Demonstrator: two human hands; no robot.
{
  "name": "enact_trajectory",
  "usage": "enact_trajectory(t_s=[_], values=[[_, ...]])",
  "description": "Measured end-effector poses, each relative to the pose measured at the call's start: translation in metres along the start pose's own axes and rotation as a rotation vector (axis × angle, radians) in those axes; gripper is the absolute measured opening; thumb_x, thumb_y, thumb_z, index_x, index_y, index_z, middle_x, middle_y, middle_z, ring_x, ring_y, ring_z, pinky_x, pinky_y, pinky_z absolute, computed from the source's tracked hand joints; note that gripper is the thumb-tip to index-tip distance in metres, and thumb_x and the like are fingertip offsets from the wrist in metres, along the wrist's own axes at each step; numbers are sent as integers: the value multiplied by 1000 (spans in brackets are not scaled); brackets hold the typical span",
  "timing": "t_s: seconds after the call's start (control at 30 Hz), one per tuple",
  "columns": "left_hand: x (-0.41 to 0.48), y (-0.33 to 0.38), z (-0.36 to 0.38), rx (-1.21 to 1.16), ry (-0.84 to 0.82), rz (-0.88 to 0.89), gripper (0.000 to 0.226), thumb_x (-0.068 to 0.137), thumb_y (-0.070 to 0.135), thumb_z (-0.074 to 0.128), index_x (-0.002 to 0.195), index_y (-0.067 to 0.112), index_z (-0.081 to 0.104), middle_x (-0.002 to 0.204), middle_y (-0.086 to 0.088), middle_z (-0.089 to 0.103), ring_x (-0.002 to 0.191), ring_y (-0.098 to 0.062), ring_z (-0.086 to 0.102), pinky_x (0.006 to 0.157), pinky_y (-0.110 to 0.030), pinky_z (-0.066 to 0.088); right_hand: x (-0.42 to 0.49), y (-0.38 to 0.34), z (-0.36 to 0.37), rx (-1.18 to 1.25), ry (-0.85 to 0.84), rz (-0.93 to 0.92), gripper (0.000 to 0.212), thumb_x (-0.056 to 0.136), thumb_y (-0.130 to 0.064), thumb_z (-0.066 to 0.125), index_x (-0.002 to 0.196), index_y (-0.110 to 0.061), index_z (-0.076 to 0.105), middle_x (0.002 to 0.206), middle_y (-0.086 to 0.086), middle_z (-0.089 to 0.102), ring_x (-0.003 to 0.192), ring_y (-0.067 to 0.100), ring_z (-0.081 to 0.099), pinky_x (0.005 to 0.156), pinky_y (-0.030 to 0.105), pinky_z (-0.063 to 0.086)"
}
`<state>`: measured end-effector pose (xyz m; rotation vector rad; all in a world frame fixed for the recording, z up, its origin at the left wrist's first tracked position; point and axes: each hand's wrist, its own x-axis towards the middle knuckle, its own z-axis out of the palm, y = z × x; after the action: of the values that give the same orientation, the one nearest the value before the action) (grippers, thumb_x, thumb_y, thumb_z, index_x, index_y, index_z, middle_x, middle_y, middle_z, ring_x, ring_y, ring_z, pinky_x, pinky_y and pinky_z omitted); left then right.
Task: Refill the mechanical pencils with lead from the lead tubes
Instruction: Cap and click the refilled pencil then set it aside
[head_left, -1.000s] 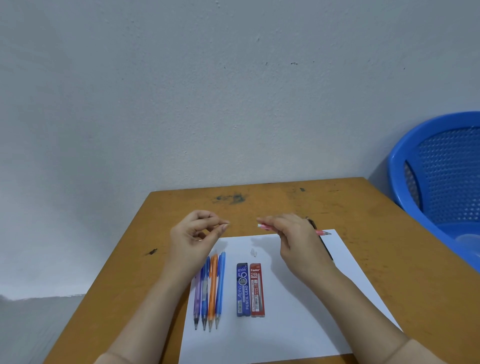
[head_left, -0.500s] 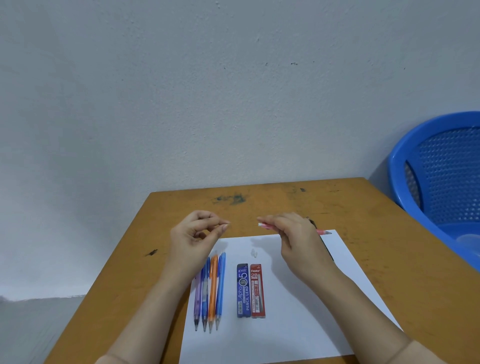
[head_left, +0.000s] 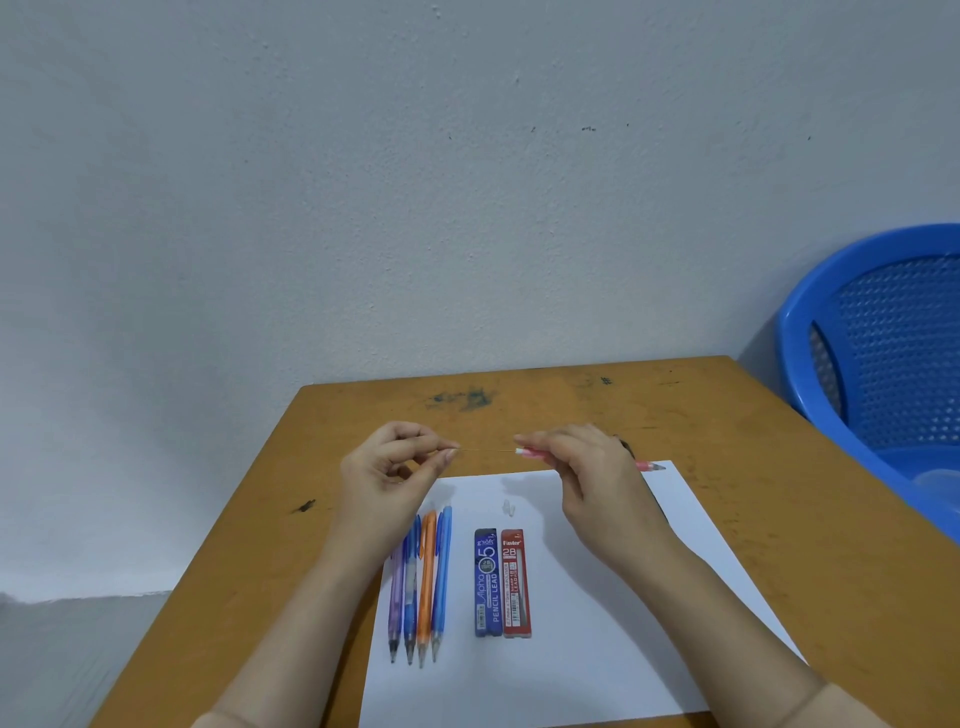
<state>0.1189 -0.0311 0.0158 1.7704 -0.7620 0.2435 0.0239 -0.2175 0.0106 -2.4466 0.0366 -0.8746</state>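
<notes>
My right hand (head_left: 587, 470) grips a pink mechanical pencil (head_left: 532, 453) held level above the white paper (head_left: 613, 634), its open back end pointing left. My left hand (head_left: 387, 467) pinches a thin lead stick (head_left: 485, 450) that spans the gap to the pencil's back end. Several more pencils, purple, blue, orange (head_left: 426, 582) and blue, lie side by side on the paper under my left wrist. A blue lead tube (head_left: 487, 582) and a red lead tube (head_left: 515, 584) lie next to each other in the middle of the sheet. A small clear pencil cap (head_left: 509, 507) rests above them.
The paper lies on a small wooden table (head_left: 727, 441) against a grey wall. A blue plastic basket (head_left: 883, 364) stands beyond the table's right edge. A dark object (head_left: 621, 444) lies partly hidden behind my right hand.
Both hands stay almost in place. The thin lead between my left fingertips and the pencil's back end is visible now; it could not be made out before.
</notes>
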Motion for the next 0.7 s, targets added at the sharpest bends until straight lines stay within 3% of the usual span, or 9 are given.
enact_trajectory(t_s=[0.7], values=[[-2,2,3,14,-36,16,14,79,16,73,85,29,74,89,16,64,85,-7,60,65,-14,48,0,-9,-3,4,-68,42,41,87,-21,38,114,-19,68,106,-4,68,103,15,57,89,42,46]])
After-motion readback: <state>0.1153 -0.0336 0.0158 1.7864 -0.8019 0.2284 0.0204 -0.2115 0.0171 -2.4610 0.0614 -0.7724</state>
